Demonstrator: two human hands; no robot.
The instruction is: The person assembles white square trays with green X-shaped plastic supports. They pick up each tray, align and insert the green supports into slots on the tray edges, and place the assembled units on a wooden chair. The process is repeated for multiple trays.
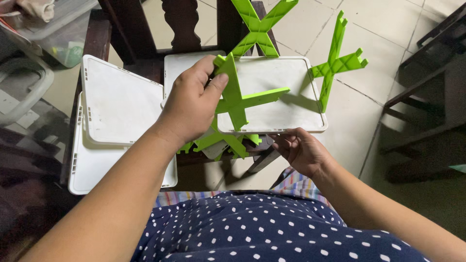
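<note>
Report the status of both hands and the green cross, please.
Left hand grips green cross piece. Right hand supports white panel from below. Nothing blocking.

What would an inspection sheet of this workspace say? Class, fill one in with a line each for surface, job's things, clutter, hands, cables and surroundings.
Surface: dark wooden chair serving as the bench, over a pale tiled floor.
Job's things: white rectangular panel with green cross-shaped pieces; one green cross stands on its near side, two more rise at its far side, others show beneath it.
Clutter: stacked white panels to the left; clear plastic bin at top left.
Hands: left hand grips the green cross at its top; right hand supports the panel's near edge from below.
Cables: nothing seen.
Surroundings: dark wooden furniture at right.
</note>
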